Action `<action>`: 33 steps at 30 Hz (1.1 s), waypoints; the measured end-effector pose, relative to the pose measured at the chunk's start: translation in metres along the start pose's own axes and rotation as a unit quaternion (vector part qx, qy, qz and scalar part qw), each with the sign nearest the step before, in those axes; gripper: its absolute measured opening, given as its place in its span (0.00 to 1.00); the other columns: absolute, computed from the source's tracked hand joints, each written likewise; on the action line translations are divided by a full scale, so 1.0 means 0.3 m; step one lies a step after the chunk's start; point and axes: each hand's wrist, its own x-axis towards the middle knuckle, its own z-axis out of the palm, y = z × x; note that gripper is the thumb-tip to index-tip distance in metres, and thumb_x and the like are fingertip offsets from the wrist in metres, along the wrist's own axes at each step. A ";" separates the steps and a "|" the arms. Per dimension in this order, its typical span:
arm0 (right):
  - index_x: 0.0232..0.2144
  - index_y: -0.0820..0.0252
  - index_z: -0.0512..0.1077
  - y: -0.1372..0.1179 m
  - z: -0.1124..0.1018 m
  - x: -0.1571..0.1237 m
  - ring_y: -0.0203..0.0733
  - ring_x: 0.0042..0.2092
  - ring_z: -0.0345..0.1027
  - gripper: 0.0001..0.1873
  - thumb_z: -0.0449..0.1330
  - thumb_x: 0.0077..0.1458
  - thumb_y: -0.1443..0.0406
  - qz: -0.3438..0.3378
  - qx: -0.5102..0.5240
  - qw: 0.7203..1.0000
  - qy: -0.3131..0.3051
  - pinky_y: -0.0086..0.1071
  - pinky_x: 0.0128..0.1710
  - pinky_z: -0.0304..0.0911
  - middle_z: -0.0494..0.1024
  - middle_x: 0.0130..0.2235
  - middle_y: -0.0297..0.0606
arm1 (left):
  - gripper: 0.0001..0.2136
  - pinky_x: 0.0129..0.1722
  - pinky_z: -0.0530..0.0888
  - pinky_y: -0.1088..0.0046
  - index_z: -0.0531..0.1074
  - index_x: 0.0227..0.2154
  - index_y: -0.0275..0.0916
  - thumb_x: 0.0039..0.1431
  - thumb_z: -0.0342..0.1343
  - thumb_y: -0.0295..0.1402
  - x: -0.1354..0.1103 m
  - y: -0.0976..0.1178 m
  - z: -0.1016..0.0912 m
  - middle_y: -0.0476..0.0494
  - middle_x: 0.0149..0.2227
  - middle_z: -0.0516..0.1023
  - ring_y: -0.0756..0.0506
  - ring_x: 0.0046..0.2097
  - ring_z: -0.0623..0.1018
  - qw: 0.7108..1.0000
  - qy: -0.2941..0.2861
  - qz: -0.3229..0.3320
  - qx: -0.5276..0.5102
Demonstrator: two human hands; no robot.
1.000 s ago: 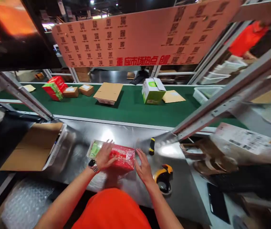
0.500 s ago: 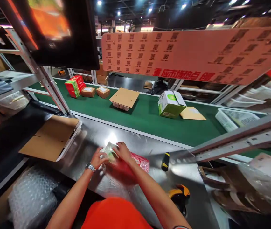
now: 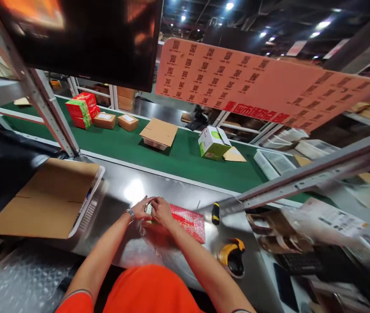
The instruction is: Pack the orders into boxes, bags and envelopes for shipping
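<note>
A red box wrapped in bubble wrap point(image 3: 188, 221) lies on the steel bench point(image 3: 133, 191) in front of me. My left hand point(image 3: 141, 208) and my right hand point(image 3: 160, 210) meet at its left end, fingers closed on the wrap there. A watch sits on my left wrist. The box's left end is hidden under my hands.
A flat cardboard sheet on a white tray point(image 3: 51, 198) lies at the left. A black marker point(image 3: 216, 213) and a yellow tape gun point(image 3: 232, 256) sit right of the box. The green conveyor point(image 3: 178, 158) behind carries several boxes. Bubble wrap roll point(image 3: 18, 282) at lower left.
My right hand crossed from the box's right side to its left end beside my left hand. The green left end is now covered. My view swung left.
</note>
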 end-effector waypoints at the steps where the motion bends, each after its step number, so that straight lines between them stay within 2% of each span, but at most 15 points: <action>1: 0.56 0.60 0.83 -0.003 0.003 -0.018 0.50 0.53 0.72 0.19 0.59 0.68 0.68 -0.012 -0.004 1.000 0.004 0.39 0.56 0.66 0.83 0.53 0.48 | 0.48 0.73 0.71 0.45 0.75 0.67 0.40 0.37 0.79 0.36 0.011 -0.002 -0.008 0.31 0.70 0.76 0.27 0.70 0.75 1.000 -0.027 0.008 -0.014; 5: 0.59 0.59 0.80 -0.028 0.007 -0.064 0.55 0.57 0.71 0.19 0.60 0.70 0.64 -0.093 -0.009 0.995 0.039 0.47 0.62 0.68 0.82 0.57 0.51 | 0.46 0.66 0.78 0.55 0.74 0.69 0.37 0.42 0.75 0.34 0.025 -0.019 -0.019 0.32 0.68 0.80 0.32 0.64 0.81 0.994 -0.075 0.019 -0.079; 8: 0.61 0.56 0.79 -0.038 0.005 -0.083 0.57 0.61 0.71 0.20 0.59 0.73 0.59 -0.118 -0.006 0.992 0.053 0.52 0.67 0.67 0.82 0.60 0.50 | 0.45 0.66 0.78 0.55 0.76 0.67 0.36 0.41 0.77 0.34 0.023 -0.038 -0.020 0.29 0.69 0.79 0.32 0.64 0.81 0.992 -0.062 -0.007 -0.113; 11: 0.63 0.59 0.77 0.020 0.000 -0.164 0.55 0.65 0.73 0.22 0.55 0.76 0.57 -0.116 0.052 0.990 0.064 0.53 0.68 0.68 0.80 0.64 0.52 | 0.47 0.67 0.78 0.50 0.79 0.64 0.39 0.34 0.83 0.36 0.024 -0.048 -0.024 0.30 0.69 0.79 0.31 0.64 0.82 0.989 -0.054 -0.044 -0.132; 13: 0.65 0.57 0.76 0.120 0.002 -0.288 0.53 0.66 0.73 0.24 0.51 0.77 0.55 -0.059 0.108 0.983 0.134 0.51 0.67 0.71 0.80 0.65 0.51 | 0.48 0.68 0.77 0.48 0.80 0.63 0.40 0.32 0.85 0.38 0.023 -0.047 -0.028 0.30 0.69 0.79 0.30 0.65 0.82 0.988 -0.050 -0.058 -0.132; 14: 0.66 0.56 0.74 0.187 0.005 -0.371 0.53 0.65 0.74 0.25 0.50 0.77 0.55 0.000 0.125 0.973 0.194 0.52 0.67 0.71 0.80 0.64 0.51 | 0.48 0.70 0.76 0.47 0.81 0.63 0.40 0.31 0.86 0.39 0.023 -0.045 -0.031 0.31 0.69 0.79 0.29 0.66 0.81 0.988 -0.046 -0.063 -0.131; 16: 0.66 0.58 0.73 0.344 0.019 -0.563 0.57 0.61 0.76 0.28 0.48 0.76 0.52 0.146 0.132 0.932 0.305 0.56 0.65 0.72 0.81 0.59 0.54 | 0.48 0.73 0.72 0.45 0.83 0.60 0.40 0.28 0.86 0.39 0.022 -0.036 -0.037 0.31 0.70 0.79 0.27 0.70 0.79 0.989 -0.034 -0.074 -0.125; 18: 0.68 0.66 0.69 0.502 0.048 -0.758 0.64 0.56 0.77 0.35 0.49 0.72 0.48 0.297 0.089 0.881 0.359 0.58 0.59 0.73 0.81 0.55 0.61 | 0.48 0.76 0.69 0.45 0.85 0.58 0.40 0.24 0.87 0.41 0.022 -0.025 -0.046 0.32 0.70 0.79 0.25 0.73 0.75 0.990 -0.030 -0.083 -0.111; 20: 0.71 0.75 0.65 0.631 0.091 -0.912 0.71 0.53 0.78 0.43 0.51 0.69 0.46 0.406 0.018 0.851 0.333 0.61 0.55 0.73 0.81 0.50 0.67 | 0.47 0.76 0.69 0.44 0.86 0.56 0.40 0.23 0.86 0.43 0.025 -0.009 -0.058 0.32 0.70 0.79 0.24 0.74 0.74 0.991 -0.036 -0.093 -0.092; 22: 0.72 0.86 0.61 0.713 0.138 -1.000 0.75 0.49 0.79 0.48 0.52 0.69 0.46 0.434 -0.047 0.862 0.259 0.62 0.51 0.73 0.81 0.47 0.71 | 0.46 0.75 0.70 0.43 0.87 0.53 0.39 0.22 0.86 0.43 0.031 0.012 -0.074 0.31 0.68 0.81 0.24 0.72 0.76 0.991 -0.044 -0.103 -0.071; 24: 0.74 0.89 0.57 0.754 0.173 -1.022 0.74 0.46 0.81 0.50 0.50 0.71 0.46 0.418 -0.096 0.887 0.174 0.59 0.48 0.74 0.82 0.44 0.70 | 0.45 0.73 0.72 0.42 0.88 0.51 0.38 0.19 0.86 0.43 0.039 0.038 -0.091 0.30 0.63 0.85 0.24 0.68 0.80 0.991 -0.049 -0.113 -0.051; 27: 0.76 0.85 0.55 0.779 0.177 -0.985 0.71 0.43 0.83 0.46 0.49 0.74 0.49 0.414 -0.126 0.897 0.094 0.55 0.42 0.75 0.83 0.42 0.68 | 0.45 0.70 0.76 0.43 0.89 0.49 0.37 0.17 0.86 0.44 0.052 0.081 -0.109 0.32 0.57 0.89 0.25 0.62 0.84 0.990 -0.057 -0.126 -0.023; 29: 0.76 0.84 0.57 0.797 0.148 -0.961 0.70 0.42 0.84 0.42 0.49 0.73 0.56 0.433 -0.090 0.893 0.080 0.54 0.39 0.75 0.84 0.42 0.69 | 0.44 0.67 0.78 0.44 0.90 0.48 0.38 0.16 0.86 0.45 0.056 0.102 -0.113 0.34 0.55 0.90 0.26 0.59 0.85 0.989 -0.061 -0.132 -0.007; 31: 0.76 0.83 0.57 0.813 0.099 -0.958 0.70 0.41 0.84 0.40 0.48 0.71 0.59 0.466 -0.009 0.879 0.101 0.56 0.40 0.75 0.84 0.44 0.69 | 0.44 0.65 0.80 0.44 0.90 0.46 0.39 0.15 0.86 0.47 0.053 0.111 -0.109 0.34 0.55 0.90 0.25 0.59 0.85 0.990 -0.055 -0.132 0.003; 33: 0.77 0.76 0.59 0.810 0.032 -0.970 0.68 0.41 0.83 0.41 0.49 0.69 0.56 0.511 0.095 0.837 0.171 0.58 0.42 0.76 0.86 0.46 0.66 | 0.44 0.66 0.80 0.44 0.90 0.47 0.39 0.17 0.86 0.50 0.044 0.106 -0.102 0.30 0.60 0.87 0.24 0.62 0.84 0.991 -0.041 -0.124 0.002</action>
